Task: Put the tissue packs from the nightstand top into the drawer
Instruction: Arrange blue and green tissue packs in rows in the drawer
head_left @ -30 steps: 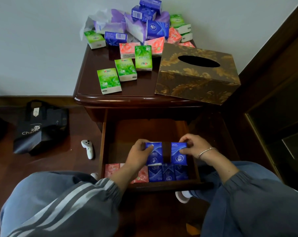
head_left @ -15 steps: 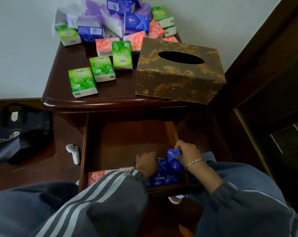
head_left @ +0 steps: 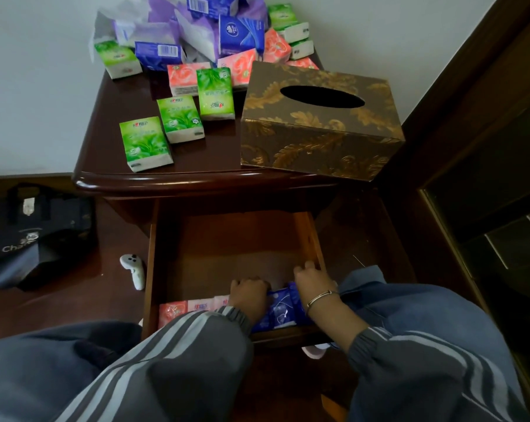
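- Now the blue plastic tissue packs (head_left: 280,309) stand in the front right corner of the open wooden drawer (head_left: 227,239), pressed between the two hands.
- The left hand (head_left: 250,295) bends its fingers over their left side and holds them.
- The right hand (head_left: 312,281), with a thin metal bracelet (head_left: 321,298) on the wrist, grips their right side, close to the right wall of the drawer.
- Along the front edge of the drawer, towards its left corner, lie pink tissue packs (head_left: 172,310).
- On the dark wooden nightstand top (head_left: 215,147), three green tissue packs (head_left: 145,143) lie in a slanting row from the front left corner.
- Behind them, at the back edge, is a mixed heap of packs (head_left: 227,35) in pink, green, blue and purple.
- A brown tissue box with gold leaf pattern (head_left: 318,129) takes the right side, up to the front edge.
- On the floor, a small white controller (head_left: 134,271) lies just beside the drawer's left wall, and a dark bag (head_left: 38,239) lies farther left.
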Demonstrator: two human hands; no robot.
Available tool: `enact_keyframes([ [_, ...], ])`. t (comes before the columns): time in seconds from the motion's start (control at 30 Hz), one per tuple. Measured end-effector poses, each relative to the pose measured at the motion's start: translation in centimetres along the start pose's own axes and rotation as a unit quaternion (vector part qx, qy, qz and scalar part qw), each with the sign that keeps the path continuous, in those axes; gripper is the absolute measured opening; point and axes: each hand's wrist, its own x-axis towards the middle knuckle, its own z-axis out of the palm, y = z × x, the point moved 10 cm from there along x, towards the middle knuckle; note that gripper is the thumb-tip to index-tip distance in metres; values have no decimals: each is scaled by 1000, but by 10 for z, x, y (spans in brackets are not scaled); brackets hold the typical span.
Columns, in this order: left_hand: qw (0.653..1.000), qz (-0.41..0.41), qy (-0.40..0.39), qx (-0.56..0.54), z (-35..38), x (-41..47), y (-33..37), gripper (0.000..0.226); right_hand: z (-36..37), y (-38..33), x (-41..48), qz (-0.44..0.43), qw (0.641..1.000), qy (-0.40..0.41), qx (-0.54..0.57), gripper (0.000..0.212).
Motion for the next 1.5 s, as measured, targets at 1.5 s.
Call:
enact_keyframes([
  [1.5,941,-56,329,-62,-315,-126,-134,94,-287,-174,-56,-230,907,349,45,43],
])
